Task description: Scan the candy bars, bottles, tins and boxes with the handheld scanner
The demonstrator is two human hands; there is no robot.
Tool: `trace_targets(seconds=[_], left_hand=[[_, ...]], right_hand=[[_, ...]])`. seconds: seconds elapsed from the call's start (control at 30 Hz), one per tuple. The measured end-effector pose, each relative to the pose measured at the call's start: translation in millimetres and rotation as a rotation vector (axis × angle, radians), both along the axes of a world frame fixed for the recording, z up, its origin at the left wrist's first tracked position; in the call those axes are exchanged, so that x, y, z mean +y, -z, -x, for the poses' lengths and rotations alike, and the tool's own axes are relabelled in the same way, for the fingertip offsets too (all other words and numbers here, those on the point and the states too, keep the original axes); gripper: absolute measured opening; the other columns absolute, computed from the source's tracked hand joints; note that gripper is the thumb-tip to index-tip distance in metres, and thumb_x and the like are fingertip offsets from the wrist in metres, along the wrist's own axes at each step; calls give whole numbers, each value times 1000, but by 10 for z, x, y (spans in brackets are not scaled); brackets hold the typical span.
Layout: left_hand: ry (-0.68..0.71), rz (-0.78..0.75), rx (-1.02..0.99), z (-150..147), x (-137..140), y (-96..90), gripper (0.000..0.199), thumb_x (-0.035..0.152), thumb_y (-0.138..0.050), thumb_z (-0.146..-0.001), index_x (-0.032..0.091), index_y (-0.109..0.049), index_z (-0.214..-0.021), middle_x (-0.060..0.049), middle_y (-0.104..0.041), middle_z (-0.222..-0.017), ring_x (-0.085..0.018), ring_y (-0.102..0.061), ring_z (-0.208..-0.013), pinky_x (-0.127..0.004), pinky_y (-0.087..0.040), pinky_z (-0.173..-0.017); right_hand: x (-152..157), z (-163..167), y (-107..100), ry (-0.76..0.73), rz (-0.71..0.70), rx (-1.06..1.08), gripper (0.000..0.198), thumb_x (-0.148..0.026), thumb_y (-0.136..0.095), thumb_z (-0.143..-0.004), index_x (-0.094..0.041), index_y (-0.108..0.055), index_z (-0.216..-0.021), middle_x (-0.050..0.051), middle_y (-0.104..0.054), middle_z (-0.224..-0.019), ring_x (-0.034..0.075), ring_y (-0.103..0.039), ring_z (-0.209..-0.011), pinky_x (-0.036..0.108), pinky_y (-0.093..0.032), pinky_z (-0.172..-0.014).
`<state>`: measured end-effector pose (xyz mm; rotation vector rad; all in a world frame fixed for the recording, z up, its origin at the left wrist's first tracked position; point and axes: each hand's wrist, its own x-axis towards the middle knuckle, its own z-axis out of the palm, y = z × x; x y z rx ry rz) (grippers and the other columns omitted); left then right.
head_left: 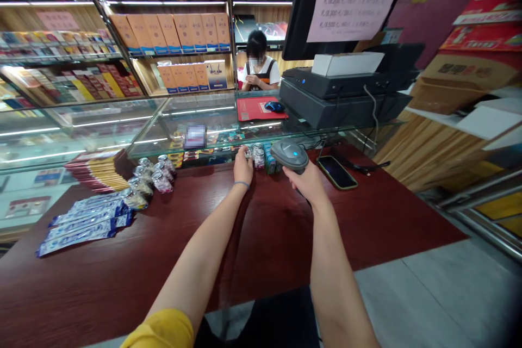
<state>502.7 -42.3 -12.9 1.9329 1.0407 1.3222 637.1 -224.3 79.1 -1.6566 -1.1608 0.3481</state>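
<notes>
My right hand [305, 180] grips a grey barcode scanner [289, 155] with a blue light on top, held above the dark red table. At the table's far edge, my left hand [243, 167] has its fingers closed around a small silver-lidded jar, mostly hidden by the fingers. Just right of that hand stand similar small jars [259, 159] with pinkish contents. Teal packages [271, 162] sit beside them, partly behind the scanner. A phone [337, 172] with a dark screen lies to the right of my right hand.
Leftward on the table [277, 239] are more jars [162, 178], blue-white sachets [87, 220] and stacked red-gold packets [98, 169]. Behind the table runs a glass counter [196, 106] with a mouse [274, 106] and a monitor [296, 16]. A person [259, 65] is behind it. Cartons [460, 70] stand right.
</notes>
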Motion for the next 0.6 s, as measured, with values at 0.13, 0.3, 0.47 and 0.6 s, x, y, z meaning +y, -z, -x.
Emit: trace_targets(seconds=[0.13, 0.3, 0.47, 0.6], left_hand=[[-134, -45, -168, 218, -126, -79, 39, 19, -58, -93, 18, -51, -131, -15, -58, -132, -26, -55, -126, -43, -41, -114], [-177, 45, -434, 802, -377, -275, 51, 30, -56, -97, 22, -39, -145, -14, -53, -143, -21, -58, -125, -35, -46, -109], [73, 448, -571, 1647, -573, -467, 62, 37, -52, -99, 35, -30, -156, -7, -63, -136, -20, -65, -114, -33, -56, -90], [299, 720, -586, 2335, -590, -509, 64, 39, -61, -93, 39, -39, -153, -5, -64, -139, -20, -67, -109, -34, -59, -85]], right_hand=[[14, 10, 9, 28, 13, -35, 31, -47, -69, -80, -22, -66, -99, 1, -67, -60, 22, -64, -51, 31, -52, -58], [47, 140, -19, 84, 1, -94, 36, -49, -71, -77, -20, -68, -99, 8, -73, -71, 27, -71, -65, 34, -52, -62], [92, 466, -32, -10, -56, -116, 42, -46, -72, -77, -20, -66, -110, 9, -74, -80, 31, -73, -77, 35, -54, -65], [115, 782, 17, -159, -63, -172, 51, -41, -73, -75, -23, -60, -121, 7, -77, -88, 30, -75, -84, 35, -55, -70]])
